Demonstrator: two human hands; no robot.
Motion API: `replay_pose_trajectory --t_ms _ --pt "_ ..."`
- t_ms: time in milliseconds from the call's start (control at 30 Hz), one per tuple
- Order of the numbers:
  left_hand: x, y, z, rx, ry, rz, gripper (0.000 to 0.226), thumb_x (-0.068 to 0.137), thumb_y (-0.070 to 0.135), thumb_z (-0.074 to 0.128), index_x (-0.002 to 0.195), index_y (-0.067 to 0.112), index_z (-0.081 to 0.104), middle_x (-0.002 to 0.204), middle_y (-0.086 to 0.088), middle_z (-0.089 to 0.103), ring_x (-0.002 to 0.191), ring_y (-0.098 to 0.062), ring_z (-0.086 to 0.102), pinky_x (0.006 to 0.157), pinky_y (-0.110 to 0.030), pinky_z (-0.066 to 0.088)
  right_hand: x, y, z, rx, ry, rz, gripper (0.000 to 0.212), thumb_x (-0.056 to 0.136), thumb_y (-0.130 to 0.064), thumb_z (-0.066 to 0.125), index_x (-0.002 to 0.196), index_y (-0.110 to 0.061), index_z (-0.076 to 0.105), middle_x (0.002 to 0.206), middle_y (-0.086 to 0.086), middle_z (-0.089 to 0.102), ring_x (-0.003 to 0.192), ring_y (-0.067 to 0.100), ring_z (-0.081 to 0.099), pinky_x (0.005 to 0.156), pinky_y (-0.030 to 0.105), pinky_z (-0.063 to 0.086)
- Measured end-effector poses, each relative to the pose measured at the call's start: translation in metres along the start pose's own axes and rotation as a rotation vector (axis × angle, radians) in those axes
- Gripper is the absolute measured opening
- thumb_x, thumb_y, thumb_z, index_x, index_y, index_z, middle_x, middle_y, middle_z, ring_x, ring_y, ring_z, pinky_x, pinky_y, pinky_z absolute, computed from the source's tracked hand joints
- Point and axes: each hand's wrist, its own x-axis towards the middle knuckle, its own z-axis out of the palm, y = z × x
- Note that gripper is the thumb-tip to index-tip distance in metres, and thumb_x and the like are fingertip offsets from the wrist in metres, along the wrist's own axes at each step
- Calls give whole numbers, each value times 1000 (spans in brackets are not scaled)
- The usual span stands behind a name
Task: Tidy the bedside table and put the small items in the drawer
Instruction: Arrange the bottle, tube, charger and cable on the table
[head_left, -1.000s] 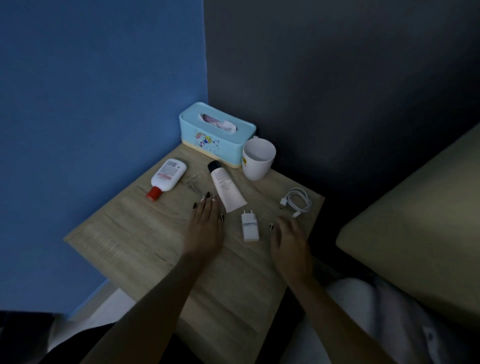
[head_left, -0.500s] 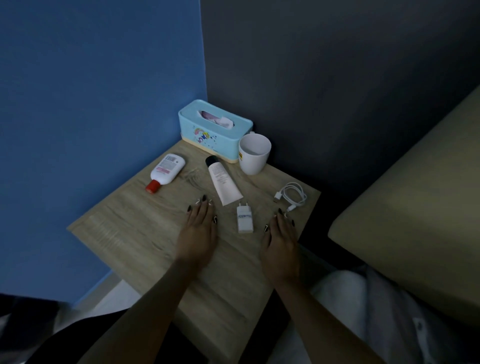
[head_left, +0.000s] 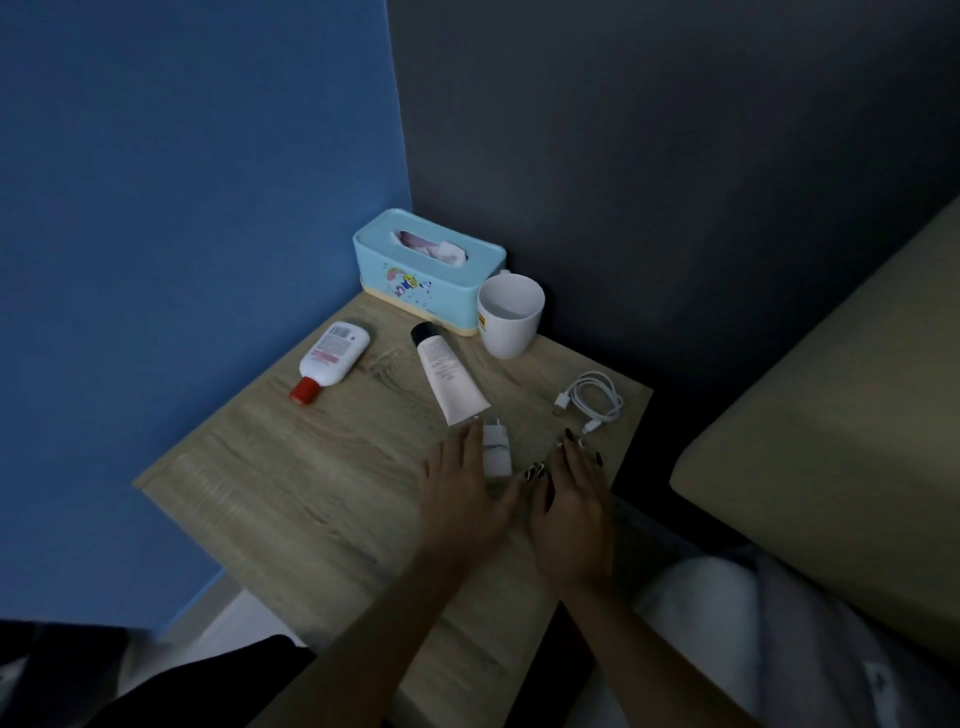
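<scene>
Both hands have closed in on the white charger plug (head_left: 497, 451): left hand (head_left: 464, 491) flat and spread against its side, right hand (head_left: 569, 506) open just beside, neither gripping. It lies on the surface (head_left: 291, 483), seemingly first for the unseen drawer.

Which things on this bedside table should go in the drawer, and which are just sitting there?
For the drawer:
charger plug
coiled white cable
pink tube
red-capped white bottle

Probably staying out:
blue tissue box
white mug
</scene>
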Motion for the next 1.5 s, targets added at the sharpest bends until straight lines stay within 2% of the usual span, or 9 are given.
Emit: replay_pose_trajectory --t_ms 167,367,533,667,767,900,1133,1233,1500 --pt "2 -4 0 67 30 -37 68 81 60 40 131 14 51 125 -9 54 110 -24 52 91 -35 44 0 0 1 5 9 17 39 92 -19 54 129 -5 55 141 9 50 134 19 43 116 36 27" --pt "6 3 1 -96 12 -93 48 88 34 60 129 11 53 122 -10 54 110 -23 53 88 -25 43 -11 -3 2 -1 59 9 38 91 -19 54 126 -5 58 138 8 54 131 20 44 113 37 30" --pt "29 13 6 -26 6 -12 52 89 36 58 134 14 49 122 -8 54 112 -24 53 95 -33 49 -6 2 7 0 47 20 44 93 -28 40 126 -7 58 138 7 53 132 23 45 114 32 22" --pt "40 20 11 -8 21 8 46 86 34 62 124 8 58 116 -12 60 106 -26 58 91 -37 50 -6 3 7 -19 73 10 40 88 -25 52 123 -9 61 134 6 57 132 17 35 113 32 27" --pt "52 23 17 -26 51 2 41 87 36 59 118 9 60 113 -9 60 104 -24 59 86 -36 50 -5 6 10 -19 26 20 42 88 -26 55 127 -11 58 138 5 54 135 20 38 115 31 23" --pt "76 35 26 -63 64 22 37 91 36 55 120 14 56 119 -4 56 110 -18 53 87 -29 45 -3 6 10 5 4 40 46 91 -31 42 129 -10 56 140 5 51 136 21 40 114 29 16" --pt "107 44 45 83 121 68 30 86 31 63 105 7 65 99 -13 63 93 -27 56 76 -35 44 -4 8 10 39 2 40 45 90 -24 54 134 -11 52 144 4 47 138 19 35 116 28 16" --pt "108 42 48 127 162 85 29 84 32 65 100 8 67 94 -12 63 88 -26 56 72 -34 44 -3 6 9 39 35 33 44 91 -26 47 131 -10 55 141 6 50 137 17 31 115 29 18" --pt "108 38 50 164 141 93 33 85 36 61 102 9 67 98 -11 62 91 -26 54 75 -35 43 -4 6 11 34 39 39 44 90 -24 51 131 -9 54 142 6 50 138 20 33 114 33 24"
